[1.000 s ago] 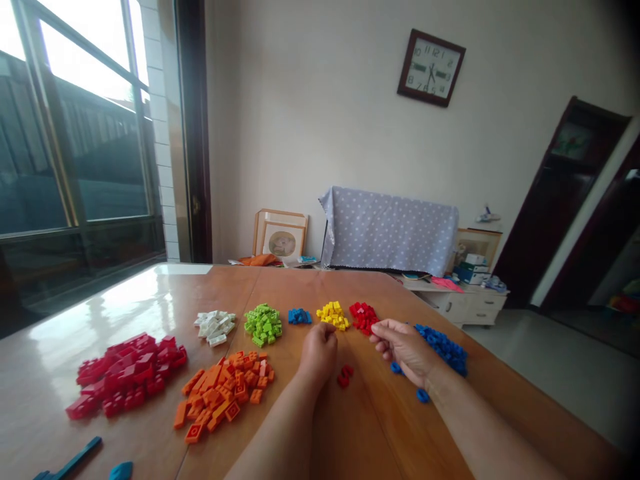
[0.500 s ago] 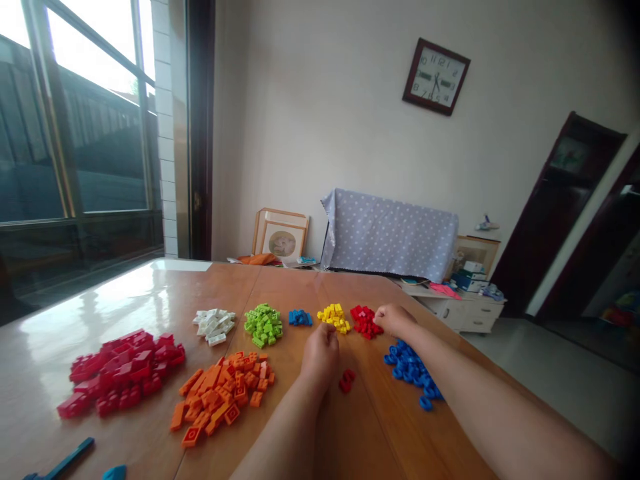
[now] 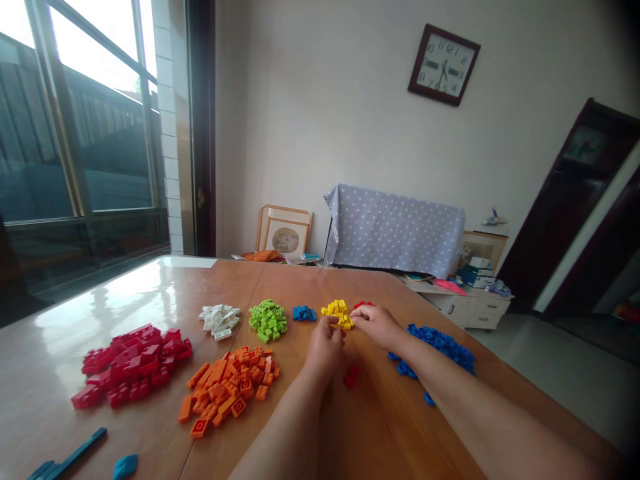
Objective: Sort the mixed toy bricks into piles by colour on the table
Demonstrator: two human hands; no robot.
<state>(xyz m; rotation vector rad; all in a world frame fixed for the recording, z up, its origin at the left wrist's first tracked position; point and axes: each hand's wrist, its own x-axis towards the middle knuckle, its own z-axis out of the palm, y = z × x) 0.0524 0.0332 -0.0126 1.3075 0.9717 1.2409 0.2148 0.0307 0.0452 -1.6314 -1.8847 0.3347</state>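
Observation:
My left hand is closed in a pinch just in front of the yellow brick pile; whatever its fingertips hold is too small to make out. Close to its right, my right hand is also pinched, fingertips near the yellow bricks. It covers most of the red brick pile behind it, and I cannot see what lies between its fingers. Two or so loose red bricks lie on the wooden table below the hands. Blue ring-like pieces are heaped beside and partly behind my right forearm.
Left of my hands are piles of small blue bricks, lime green bricks, white bricks, orange bricks and large pinkish-red bricks. Teal pieces lie at the near left. A cloth-covered object stands beyond the table.
My right hand has moved left from the red pile toward my left hand, now partly hiding the red pile. My left hand stays in front of the yellow bricks. The view has shifted slightly.

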